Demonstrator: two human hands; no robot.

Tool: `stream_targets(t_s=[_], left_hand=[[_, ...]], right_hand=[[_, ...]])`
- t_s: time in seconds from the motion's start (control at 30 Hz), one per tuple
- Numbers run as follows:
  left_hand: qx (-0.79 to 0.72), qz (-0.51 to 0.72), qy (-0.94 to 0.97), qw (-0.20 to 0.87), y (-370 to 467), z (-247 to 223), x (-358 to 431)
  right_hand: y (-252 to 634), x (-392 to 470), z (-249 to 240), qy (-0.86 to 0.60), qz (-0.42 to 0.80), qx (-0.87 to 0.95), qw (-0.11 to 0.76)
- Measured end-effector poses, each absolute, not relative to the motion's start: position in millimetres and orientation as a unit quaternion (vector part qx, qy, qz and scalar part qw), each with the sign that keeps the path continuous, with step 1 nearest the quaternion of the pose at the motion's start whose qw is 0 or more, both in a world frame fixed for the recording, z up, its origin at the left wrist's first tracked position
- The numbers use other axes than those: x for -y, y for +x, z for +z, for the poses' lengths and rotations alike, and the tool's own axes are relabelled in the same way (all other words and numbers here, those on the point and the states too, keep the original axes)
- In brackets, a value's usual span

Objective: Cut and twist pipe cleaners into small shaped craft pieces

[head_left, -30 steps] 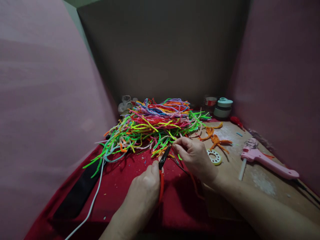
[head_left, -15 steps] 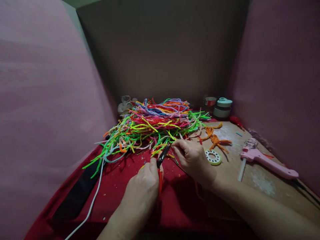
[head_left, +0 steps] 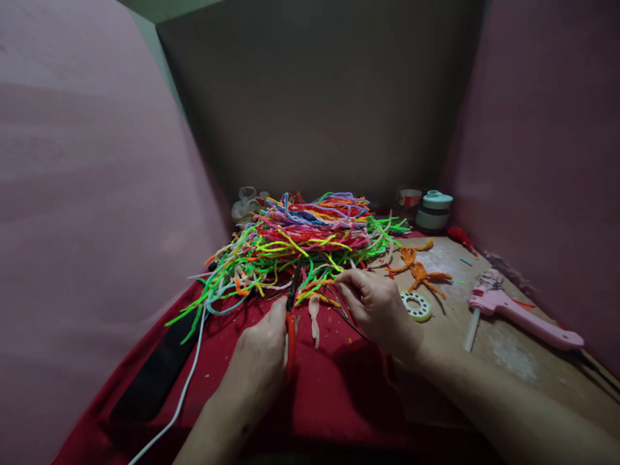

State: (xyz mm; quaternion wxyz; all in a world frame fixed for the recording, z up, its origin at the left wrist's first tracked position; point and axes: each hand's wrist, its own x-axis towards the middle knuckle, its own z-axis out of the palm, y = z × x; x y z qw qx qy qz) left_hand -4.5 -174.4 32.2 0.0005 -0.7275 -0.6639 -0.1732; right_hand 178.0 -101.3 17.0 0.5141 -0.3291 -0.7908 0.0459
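My left hand (head_left: 259, 349) is closed around the handles of scissors (head_left: 290, 339), which have red grips and dark blades pointing at the pile. My right hand (head_left: 380, 307) pinches the end of an orange pipe cleaner (head_left: 317, 284) between thumb and fingers. The scissor blades are to the left of that pinch, apart from it. Between the hands, a pale pink twisted piece (head_left: 314, 320) lies on the red cloth (head_left: 322, 400). A large heap of coloured pipe cleaners (head_left: 310, 236) rises just beyond both hands.
On the right, a brown board (head_left: 450, 258) bears orange pipe-cleaner shapes (head_left: 420, 274), a round holed spool (head_left: 415, 305) and a pink glue gun (head_left: 523, 316). A lidded jar (head_left: 433, 210) stands behind. At left are a black flat object (head_left: 150, 374) and a white cable (head_left: 181, 394).
My left hand has drawn the scissors left, away from my right fingers, uncovering the pale pink piece. My right hand keeps its pinch almost in place. The view has shifted slightly.
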Motion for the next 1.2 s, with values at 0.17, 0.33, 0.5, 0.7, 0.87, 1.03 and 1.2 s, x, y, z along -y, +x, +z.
stream_targets(t_s=[0.17,0.33,0.5,0.7,0.87,1.03,1.2], left_hand=[[0.637,-0.183,-0.749,-0.013,-4.4,45.0,184.1],[0.671,-0.019,-0.741,-0.018,6.1,44.1,194.2],[0.682,0.041,-0.73,0.013,11.4,43.4,191.7],[0.682,0.089,-0.725,0.034,12.5,42.8,191.8],[0.681,0.084,-0.727,0.038,11.7,38.9,193.3],[0.681,0.07,-0.728,0.026,11.2,37.7,192.5],[0.668,0.064,-0.741,0.024,10.3,38.8,192.6]], right_hand=[[178.1,102.6,20.0,-0.302,0.067,0.795,0.523],[178.6,101.5,18.6,-0.288,-0.027,0.799,0.526],[178.3,101.3,16.2,-0.284,-0.081,0.807,0.511],[178.9,99.9,14.0,-0.289,-0.082,0.813,0.499],[179.0,99.1,11.0,-0.284,-0.073,0.822,0.488],[178.9,98.9,9.3,-0.282,-0.07,0.825,0.485],[179.5,98.4,9.3,-0.283,-0.078,0.826,0.481]])
